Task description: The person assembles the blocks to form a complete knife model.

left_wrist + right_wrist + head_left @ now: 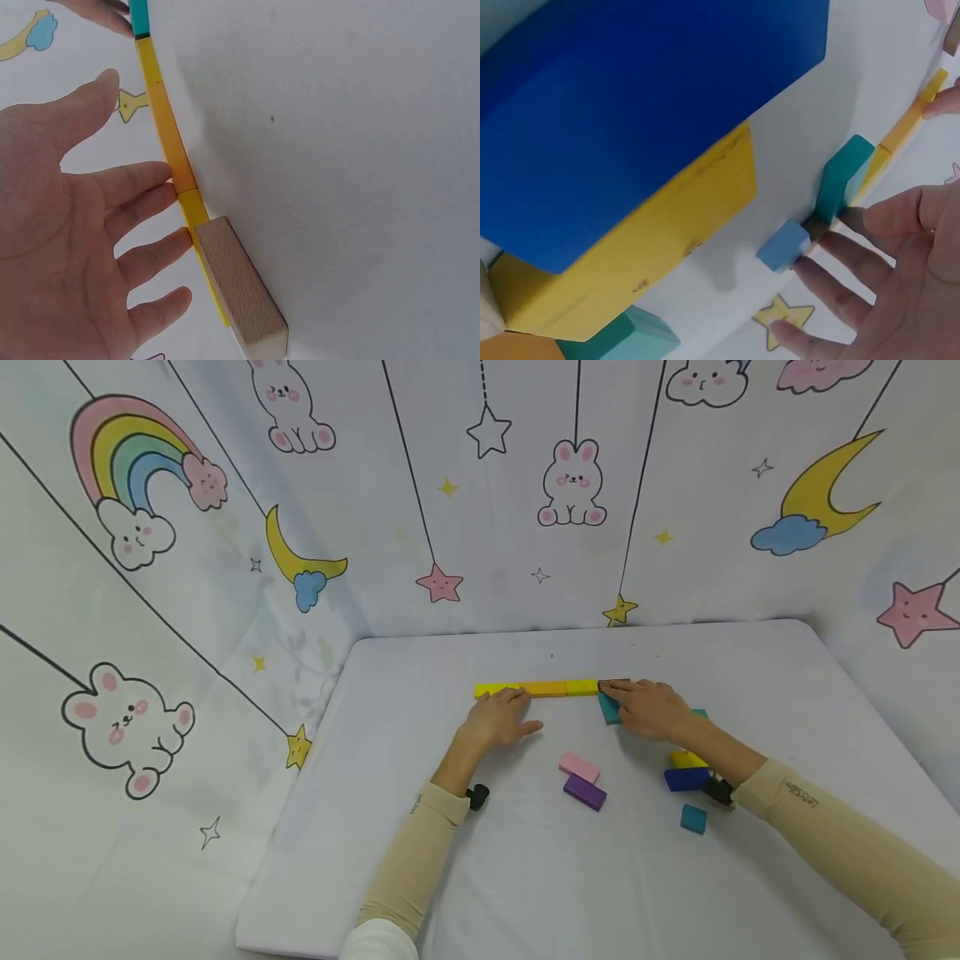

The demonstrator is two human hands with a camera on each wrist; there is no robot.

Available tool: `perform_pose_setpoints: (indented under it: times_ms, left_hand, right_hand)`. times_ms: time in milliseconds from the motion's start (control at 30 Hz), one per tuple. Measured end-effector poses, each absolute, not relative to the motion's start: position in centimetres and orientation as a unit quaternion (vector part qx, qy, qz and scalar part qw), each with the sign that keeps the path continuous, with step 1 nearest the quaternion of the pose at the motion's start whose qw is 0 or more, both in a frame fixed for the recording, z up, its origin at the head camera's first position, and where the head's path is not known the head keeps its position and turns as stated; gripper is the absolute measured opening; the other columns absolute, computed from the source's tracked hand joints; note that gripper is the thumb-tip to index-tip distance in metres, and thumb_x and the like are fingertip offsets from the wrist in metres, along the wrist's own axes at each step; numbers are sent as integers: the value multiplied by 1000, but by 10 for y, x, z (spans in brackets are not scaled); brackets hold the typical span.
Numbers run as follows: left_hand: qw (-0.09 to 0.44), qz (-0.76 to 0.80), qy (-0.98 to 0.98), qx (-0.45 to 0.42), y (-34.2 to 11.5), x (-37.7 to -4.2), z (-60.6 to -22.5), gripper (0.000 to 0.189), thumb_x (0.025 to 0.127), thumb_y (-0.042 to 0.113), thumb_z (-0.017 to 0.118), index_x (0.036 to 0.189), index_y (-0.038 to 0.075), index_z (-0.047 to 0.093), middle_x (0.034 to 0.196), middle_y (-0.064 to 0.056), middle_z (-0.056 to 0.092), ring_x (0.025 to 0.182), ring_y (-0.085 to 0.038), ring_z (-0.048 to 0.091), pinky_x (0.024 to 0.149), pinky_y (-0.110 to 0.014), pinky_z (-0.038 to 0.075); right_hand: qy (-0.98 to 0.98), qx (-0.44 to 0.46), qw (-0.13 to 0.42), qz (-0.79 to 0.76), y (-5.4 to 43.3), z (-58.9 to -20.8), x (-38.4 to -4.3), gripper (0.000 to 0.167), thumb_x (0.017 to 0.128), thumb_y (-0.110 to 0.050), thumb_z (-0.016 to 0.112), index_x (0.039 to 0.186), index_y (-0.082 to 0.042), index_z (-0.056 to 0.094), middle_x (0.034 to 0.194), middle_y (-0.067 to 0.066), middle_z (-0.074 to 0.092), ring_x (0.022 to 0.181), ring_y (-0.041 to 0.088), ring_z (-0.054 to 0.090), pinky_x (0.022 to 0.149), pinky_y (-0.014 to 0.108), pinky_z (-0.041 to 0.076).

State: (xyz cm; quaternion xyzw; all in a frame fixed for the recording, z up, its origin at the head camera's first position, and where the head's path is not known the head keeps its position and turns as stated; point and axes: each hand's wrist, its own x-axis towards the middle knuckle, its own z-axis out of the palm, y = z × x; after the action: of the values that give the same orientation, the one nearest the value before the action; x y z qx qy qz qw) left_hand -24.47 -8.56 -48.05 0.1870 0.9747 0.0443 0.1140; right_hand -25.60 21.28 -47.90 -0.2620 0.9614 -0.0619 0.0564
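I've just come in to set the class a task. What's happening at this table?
A person is handling a line of yellow and orange blocks near the table's far edge. The left hand rests its fingertips against the line. The right hand reaches to its right end, beside a teal block. Nearer the person lie a pink block and a purple block, both untouched.

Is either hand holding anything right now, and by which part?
Nothing appears held: the left hand just touches the yellow block's side, and the right hand has fingertips against the brown block.
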Motion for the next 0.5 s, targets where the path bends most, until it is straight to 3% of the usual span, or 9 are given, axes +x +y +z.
perform_pose_setpoints:
  times_ms: [500]
  left_hand:
    - [114,52,975,185,-85,-244,-480,74,104,62,49,163,17,39,168,-2,37,155,-23,32,128,-50,22]
  right_hand:
    - [962,-260,59,-62,210,-479,-258,51,104,-11,47,154,1,48,157,24,47,135,52,50,108,65,45]
